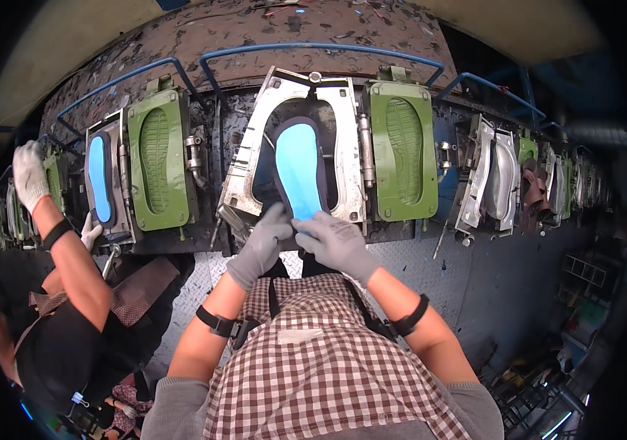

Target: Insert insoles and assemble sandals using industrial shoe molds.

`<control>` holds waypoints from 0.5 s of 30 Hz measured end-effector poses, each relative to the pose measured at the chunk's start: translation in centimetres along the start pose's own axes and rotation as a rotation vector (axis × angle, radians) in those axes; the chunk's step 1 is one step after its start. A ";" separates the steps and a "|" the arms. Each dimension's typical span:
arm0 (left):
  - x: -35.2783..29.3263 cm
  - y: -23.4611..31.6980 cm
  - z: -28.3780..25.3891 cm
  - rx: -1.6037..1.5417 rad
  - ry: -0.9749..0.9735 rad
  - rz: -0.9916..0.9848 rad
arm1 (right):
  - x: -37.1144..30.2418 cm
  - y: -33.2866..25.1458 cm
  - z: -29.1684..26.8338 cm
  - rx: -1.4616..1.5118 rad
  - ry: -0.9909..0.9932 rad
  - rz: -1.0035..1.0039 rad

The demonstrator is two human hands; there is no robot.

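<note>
A shoe upper with a bright blue bottom and a dark edge lies blue side up within the open metal mould frame in front of me. Its near, heel end is between my gloved hands. My left hand, in a grey glove, has its fingers bent against the left edge of the heel. On the other side, my right hand has thumb and fingers closed at the heel's end. The fingertips of both hands are partly hidden. To the right stands a green mould plate with a tread-patterned sole cavity.
A co-worker's gloved hand is raised at the far left. Beside that person is another blue-bottomed upper and a green plate. More moulds line the bench rightward. A blue rail runs behind, before a debris-strewn surface.
</note>
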State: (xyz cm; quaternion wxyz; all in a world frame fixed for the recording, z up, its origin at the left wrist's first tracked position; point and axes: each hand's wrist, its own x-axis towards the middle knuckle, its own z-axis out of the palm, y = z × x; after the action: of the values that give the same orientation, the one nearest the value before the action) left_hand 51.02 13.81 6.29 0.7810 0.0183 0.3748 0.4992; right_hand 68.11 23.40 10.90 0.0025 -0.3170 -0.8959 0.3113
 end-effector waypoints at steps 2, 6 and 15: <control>0.9 0.3 -0.4 0.317 0.103 0.437 | 0.0 0.1 -0.8 0.096 0.131 0.062; 6.5 3.4 2.4 0.170 0.342 0.348 | 4.3 2.1 -0.2 0.041 0.285 0.380; 11.0 3.7 0.7 0.141 0.103 0.638 | 4.3 2.8 1.1 0.506 0.304 0.517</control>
State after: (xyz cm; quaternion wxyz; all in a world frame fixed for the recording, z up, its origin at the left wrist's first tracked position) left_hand 51.05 24.63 2.07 0.5622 0.1635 0.4230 0.6916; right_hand 66.08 26.91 7.57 0.1348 -0.5642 -0.6709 0.4619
